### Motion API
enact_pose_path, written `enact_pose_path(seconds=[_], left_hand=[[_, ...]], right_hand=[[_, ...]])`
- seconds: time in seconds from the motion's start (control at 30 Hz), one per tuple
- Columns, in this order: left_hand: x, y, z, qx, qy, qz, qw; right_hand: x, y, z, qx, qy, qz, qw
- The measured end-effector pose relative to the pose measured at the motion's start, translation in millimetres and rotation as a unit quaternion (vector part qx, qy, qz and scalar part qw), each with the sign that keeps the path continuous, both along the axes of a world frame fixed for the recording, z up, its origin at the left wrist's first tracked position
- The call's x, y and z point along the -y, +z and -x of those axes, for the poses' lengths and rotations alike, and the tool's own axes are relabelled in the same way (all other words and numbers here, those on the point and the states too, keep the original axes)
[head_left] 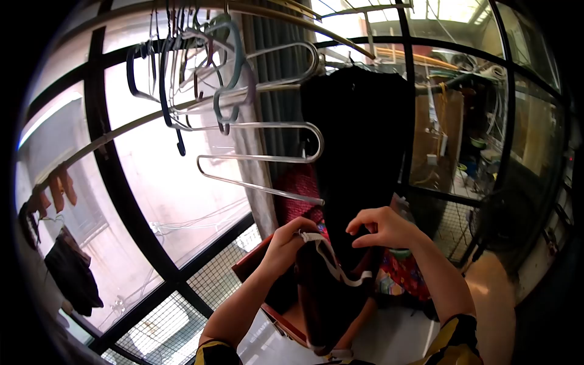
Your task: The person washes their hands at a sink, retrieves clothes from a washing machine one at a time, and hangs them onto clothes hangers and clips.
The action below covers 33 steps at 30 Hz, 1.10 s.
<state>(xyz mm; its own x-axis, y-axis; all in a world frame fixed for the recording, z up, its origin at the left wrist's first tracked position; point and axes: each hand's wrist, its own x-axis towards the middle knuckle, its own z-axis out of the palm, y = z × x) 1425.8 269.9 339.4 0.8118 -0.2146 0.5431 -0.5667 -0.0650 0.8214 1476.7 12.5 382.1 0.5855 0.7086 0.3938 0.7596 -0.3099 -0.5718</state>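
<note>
My left hand is closed on one end of a pale band along the top edge of a dark garment. The garment hangs down in front of me, and its exact kind is unclear. The band's other end droops loose to the right. Above that end, my right hand is raised with fingers bent and a gap between thumb and forefinger; nothing shows in it. Just beyond both hands, a long black garment hangs from the rail.
Several hangers cluster on a pole at upper left. Bent metal tube racks jut out beside the black garment. Small dark clothes hang at far left by the windows. Below stand a reddish-brown wooden piece and red patterned cloth.
</note>
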Motion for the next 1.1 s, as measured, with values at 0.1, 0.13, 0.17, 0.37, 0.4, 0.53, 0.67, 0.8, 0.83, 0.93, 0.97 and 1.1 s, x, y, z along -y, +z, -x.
enact_pose_path(seconds=[0.1, 0.13, 0.17, 0.37, 0.4, 0.53, 0.67, 0.8, 0.83, 0.93, 0.97, 1.1], left_hand=[[-3.2, 10.7, 18.6, 0.006, 0.048, 0.034, 0.998], [-1.1, 20.0, 28.9, 0.023, 0.059, 0.029, 0.998], [2.6, 28.7, 41.6, 0.037, 0.07, 0.022, 0.997], [40.3, 56.4, 104.6, 0.076, 0.206, 0.076, 0.973], [46.8, 60.2, 112.6, 0.073, 0.236, 0.073, 0.966], [54.0, 59.9, 132.4, 0.058, 0.233, 0.081, 0.967], [51.6, 46.8, 142.5, 0.036, 0.357, 0.025, 0.933], [43.5, 44.4, 174.0, 0.043, 0.385, 0.014, 0.922], [42.6, 47.1, 184.4, 0.038, 0.392, 0.014, 0.919], [27.5, 46.8, 210.2, 0.046, 0.396, 0.007, 0.917], [20.8, 45.8, 217.9, 0.053, 0.394, 0.003, 0.918], [-3.9, 43.0, 249.2, 0.05, 0.385, 0.02, 0.921]], right_hand=[[22.8, 19.0, -21.0, -0.064, 0.022, 0.012, 0.998], [26.7, 27.9, -24.3, -0.071, 0.047, 0.014, 0.996], [28.9, 37.1, -23.8, -0.079, 0.072, 0.016, 0.994], [10.5, 74.5, -37.5, -0.015, 0.319, 0.142, 0.937], [4.4, 80.0, -37.8, 0.031, 0.361, 0.125, 0.924], [-5.2, 127.7, -4.9, 0.102, 0.418, -0.023, 0.902], [-21.5, 169.2, 23.7, 0.145, 0.369, -0.209, 0.894], [-46.0, 208.3, 41.7, 0.309, 0.271, -0.284, 0.866], [-52.2, 218.6, 43.2, 0.349, 0.251, -0.308, 0.849], [-63.1, 249.1, 60.8, 0.412, 0.184, -0.303, 0.839], [-67.6, 258.0, 66.7, 0.425, 0.176, -0.305, 0.834], [-101.7, 287.4, 92.8, 0.449, 0.197, -0.276, 0.826]])
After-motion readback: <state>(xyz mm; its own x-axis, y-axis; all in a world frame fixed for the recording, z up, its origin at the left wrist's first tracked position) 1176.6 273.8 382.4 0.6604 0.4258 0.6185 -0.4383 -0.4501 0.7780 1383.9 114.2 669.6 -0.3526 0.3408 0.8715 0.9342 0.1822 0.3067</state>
